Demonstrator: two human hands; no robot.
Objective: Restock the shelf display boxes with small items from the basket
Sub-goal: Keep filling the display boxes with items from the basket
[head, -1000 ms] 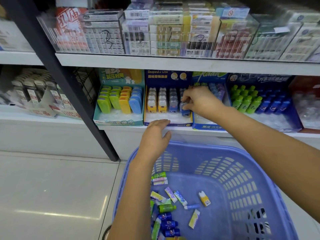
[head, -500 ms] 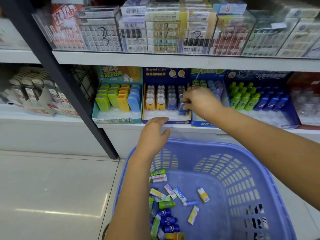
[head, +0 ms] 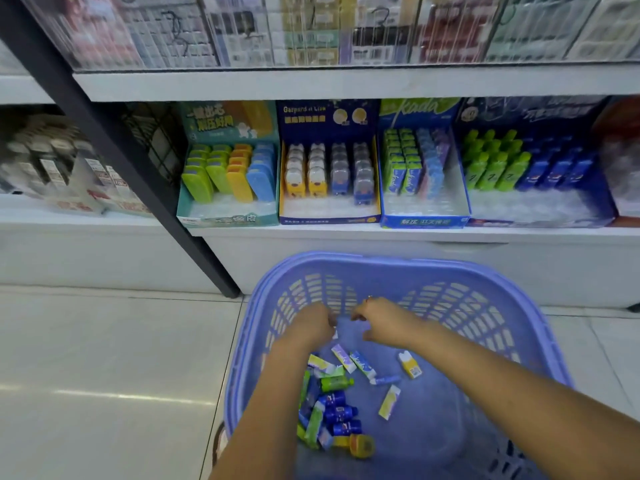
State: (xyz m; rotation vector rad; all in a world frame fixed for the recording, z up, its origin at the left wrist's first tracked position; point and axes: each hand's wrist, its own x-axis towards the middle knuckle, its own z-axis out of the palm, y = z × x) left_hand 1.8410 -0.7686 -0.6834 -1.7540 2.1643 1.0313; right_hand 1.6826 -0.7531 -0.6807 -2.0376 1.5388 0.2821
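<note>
A blue-purple plastic basket (head: 519, 306) stands on the floor below the shelf. Small items (head: 332, 407) lie in its bottom: green and blue mini bottles, flat wrapped packs, a yellow-white piece (head: 409, 365). Both my hands are down inside the basket near its far wall. My left hand (head: 310, 327) hangs with fingers curled downward over a small pale item; motion blur hides whether it grips it. My right hand (head: 384, 322) is beside it, fingers loosely curled with nothing visible between them. On the shelf, the dark blue display box (head: 329, 218) holds rows of yellow and blue bear-shaped pieces.
Beside that box stand a teal box (head: 228, 220) of coloured cases, a blue box (head: 424, 221) of green and blue packs, and a box of green and blue bottles (head: 540, 221). A black upright post (head: 138, 168) slants left of them. Tiled floor (head: 104, 375) lies to the left.
My right hand left the dark blue display box and came down into the basket. My left hand dropped from the shelf edge into the basket too. The view tilted downward.
</note>
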